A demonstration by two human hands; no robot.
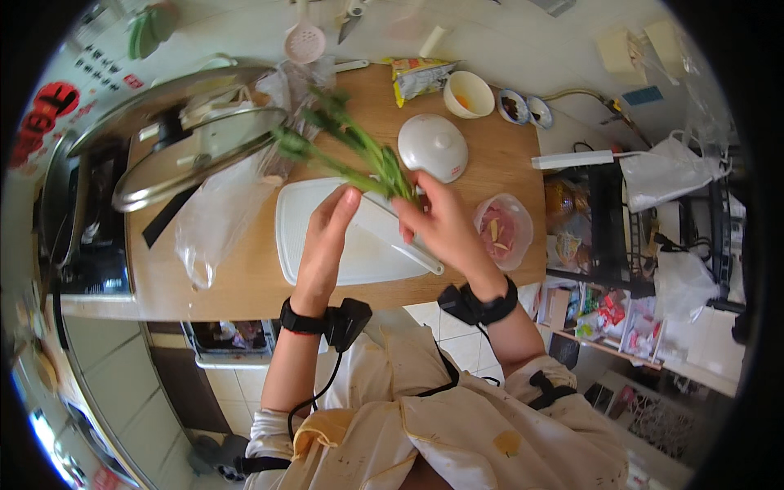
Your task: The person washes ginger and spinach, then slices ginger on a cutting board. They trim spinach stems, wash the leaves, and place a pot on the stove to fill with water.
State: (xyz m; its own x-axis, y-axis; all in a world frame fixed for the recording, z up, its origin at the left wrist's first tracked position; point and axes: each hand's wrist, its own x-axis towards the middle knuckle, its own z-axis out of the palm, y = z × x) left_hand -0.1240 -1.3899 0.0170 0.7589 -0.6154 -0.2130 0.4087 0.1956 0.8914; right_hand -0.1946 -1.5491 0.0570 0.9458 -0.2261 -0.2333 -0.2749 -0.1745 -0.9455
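Note:
Green leafy stalks are held over a white cutting board, their leaves blurred towards the upper left. My right hand grips the stalk ends. My left hand is beside the stalks, its thumb and fingers near their lower side; whether it grips them is unclear. Beneath the hands, a white-handled knife lies slantwise across the board. To the right of the board stands a plastic bowl of raw meat with pale yellowish slices on top. A white ceramic lid rests behind my right hand.
Glass pot lids and a clear plastic bag are at the left, near the stove. A bowl with egg yolk, small dishes and a yellow packet stand at the back. A shelf rack is at the right.

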